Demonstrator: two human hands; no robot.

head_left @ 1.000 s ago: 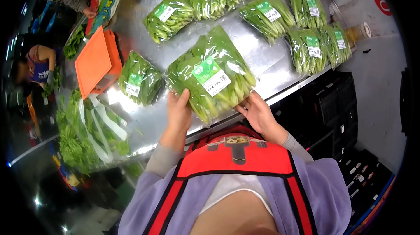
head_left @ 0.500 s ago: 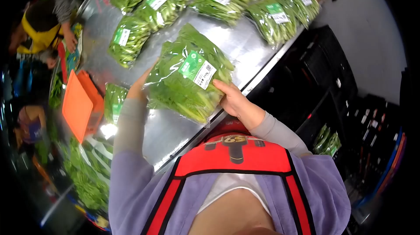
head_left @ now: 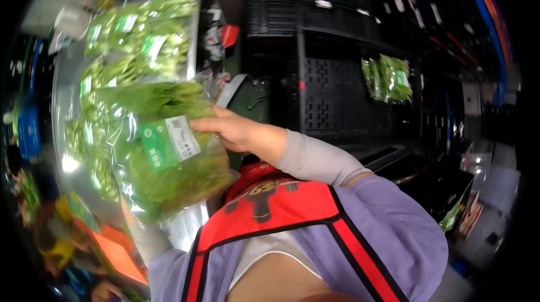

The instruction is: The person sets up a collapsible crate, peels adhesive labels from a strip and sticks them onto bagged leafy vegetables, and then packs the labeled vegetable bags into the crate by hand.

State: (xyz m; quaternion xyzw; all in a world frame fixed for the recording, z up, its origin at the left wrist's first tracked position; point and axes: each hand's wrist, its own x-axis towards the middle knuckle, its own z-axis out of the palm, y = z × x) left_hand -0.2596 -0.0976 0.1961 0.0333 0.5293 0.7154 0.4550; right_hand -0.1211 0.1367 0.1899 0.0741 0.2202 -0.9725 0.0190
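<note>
A clear plastic bag of leafy greens point(head_left: 185, 175) with a green and white label is held up in front of my chest. My right hand point(head_left: 239, 130) grips its side, the thumb lying on the front near the label. My left hand point(head_left: 129, 213) is under the opposite lower corner, its fingers hidden behind the bag. Behind the held bag, several packed bags of green vegetables point(head_left: 154, 49) lie in rows on the metal table point(head_left: 70, 85).
A large black crate point(head_left: 332, 99) stands to the right, with bagged greens point(head_left: 394, 79) in it. Black crates point(head_left: 312, 1) are stacked behind. An orange tray point(head_left: 121, 254) sits at lower left, near a person in yellow point(head_left: 62, 251).
My view has turned right, bringing the black crates to the middle and the table to the left. The bag of leafy greens has turned with me, still in both hands.
</note>
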